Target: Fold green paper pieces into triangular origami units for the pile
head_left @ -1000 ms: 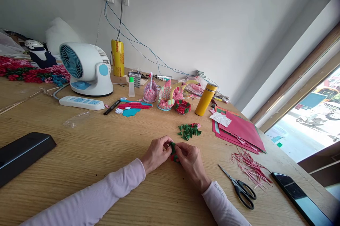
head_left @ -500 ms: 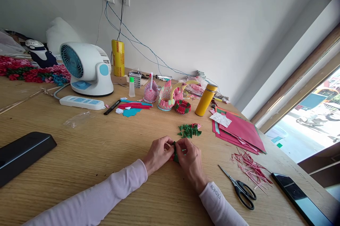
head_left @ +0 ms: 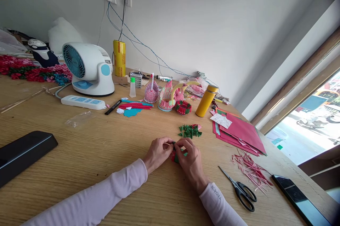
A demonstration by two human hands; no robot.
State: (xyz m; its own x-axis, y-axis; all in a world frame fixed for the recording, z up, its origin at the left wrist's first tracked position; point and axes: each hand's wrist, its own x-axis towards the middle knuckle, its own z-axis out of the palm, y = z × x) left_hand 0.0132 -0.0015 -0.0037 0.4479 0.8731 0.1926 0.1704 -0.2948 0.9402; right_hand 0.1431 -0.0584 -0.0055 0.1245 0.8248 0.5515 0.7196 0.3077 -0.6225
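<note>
My left hand [head_left: 160,153] and my right hand [head_left: 189,158] meet over the table, fingertips pinched together on a small folded green paper piece [head_left: 174,143]. Below it, partly hidden by my right fingers, lie more red and green folded paper pieces [head_left: 174,157]. Just beyond my hands is a small pile of green folded paper triangles [head_left: 190,131] with a few pink ones. Farther back sits a small round red and green paper ring [head_left: 183,108], beside a pink paper swan [head_left: 166,98] with a yellow neck.
Black-handled scissors [head_left: 240,189], red paper strips [head_left: 251,169] and a phone [head_left: 300,197] lie to the right. Stacked red paper sheets [head_left: 244,132] and a yellow bottle [head_left: 206,101] stand behind. A white fan [head_left: 91,67], power strip [head_left: 83,102] and black object [head_left: 26,153] are left.
The camera view has shifted very slightly. My hands stay in nearly the same place, with the fingertips moving a little around the green paper piece.
</note>
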